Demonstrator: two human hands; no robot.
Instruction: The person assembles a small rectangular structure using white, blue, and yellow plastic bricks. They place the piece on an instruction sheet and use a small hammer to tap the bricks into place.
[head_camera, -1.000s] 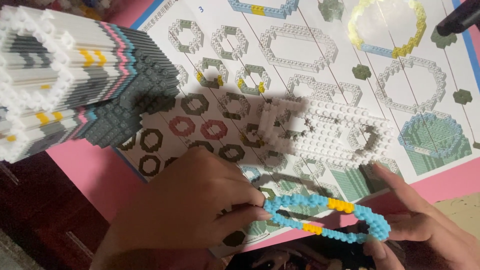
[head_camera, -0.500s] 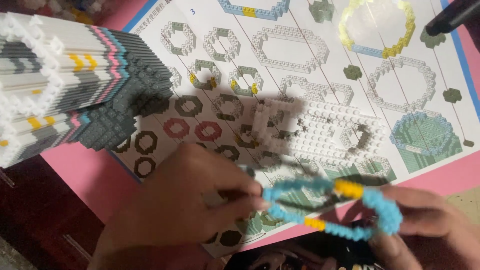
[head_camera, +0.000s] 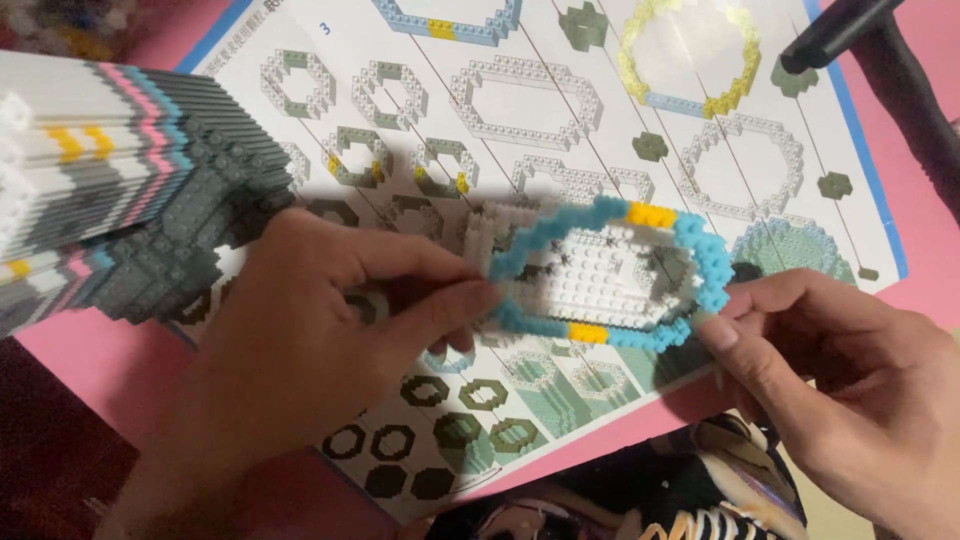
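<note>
Blue brick ring (head_camera: 610, 275), an oval loop of tiny sky-blue building blocks with one yellow segment at its top and another at its bottom, is held between my two hands above the instruction sheet (head_camera: 560, 130). My left hand (head_camera: 310, 340) pinches the ring's left end between thumb and forefinger, closed on it. My right hand (head_camera: 850, 380) grips the ring's right end, its thumb pressed against the lower right curve. The ring is tilted slightly, its right side higher in the view.

Directly behind the ring, seen through its opening, sits a white brick piece (head_camera: 590, 270), a flat oval slab of small white blocks resting on the sheet. I cannot tell whether the ring touches it or hovers just above it.

The instruction sheet is a large white page with a blue border, printed with diagrams of grey, white, green and yellow brick rings in rows. It lies on a pink worktop (head_camera: 100, 370), which shows at lower left and along the right edge.

At far left stands a tall layered brick model (head_camera: 110, 190), built of stacked bands in white, grey, pink, blue and yellow, its lower part dark grey. It overlaps the sheet's left edge, near my left hand but apart from it.

A black bar (head_camera: 835, 30) crosses the upper right corner.
</note>
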